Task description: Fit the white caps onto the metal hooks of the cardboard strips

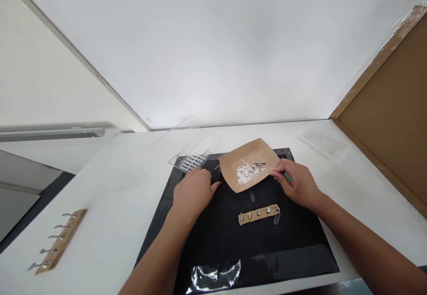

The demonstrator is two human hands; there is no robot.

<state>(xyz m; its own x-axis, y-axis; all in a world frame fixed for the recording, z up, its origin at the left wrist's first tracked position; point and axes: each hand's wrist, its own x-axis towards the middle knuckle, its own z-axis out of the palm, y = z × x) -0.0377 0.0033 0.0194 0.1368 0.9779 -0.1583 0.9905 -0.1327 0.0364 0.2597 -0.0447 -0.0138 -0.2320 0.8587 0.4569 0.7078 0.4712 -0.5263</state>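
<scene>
My right hand point(295, 183) pinches the right rim of a brown paper tray point(233, 158). The tray tilts slightly above the far part of a black mat point(230, 241). A heap of small white pieces point(246, 173) lies in it, with thin white sticks and some clear bits. My left hand point(193, 191) is over the mat's left side, thumb stretched out and apart from the fingers, which are partly hidden by the back of the hand. Just beyond its fingers sits a clear plastic case point(191, 161) with rows of white strips.
A short wooden strip with metal knobs point(258, 215) lies on the mat near clear slivers point(251, 195). Far left is a wooden strip with metal prongs point(62, 241). A clear lid point(323, 143) lies back right, by a cardboard panel point(390, 103). A white wall point(233, 54) stands behind.
</scene>
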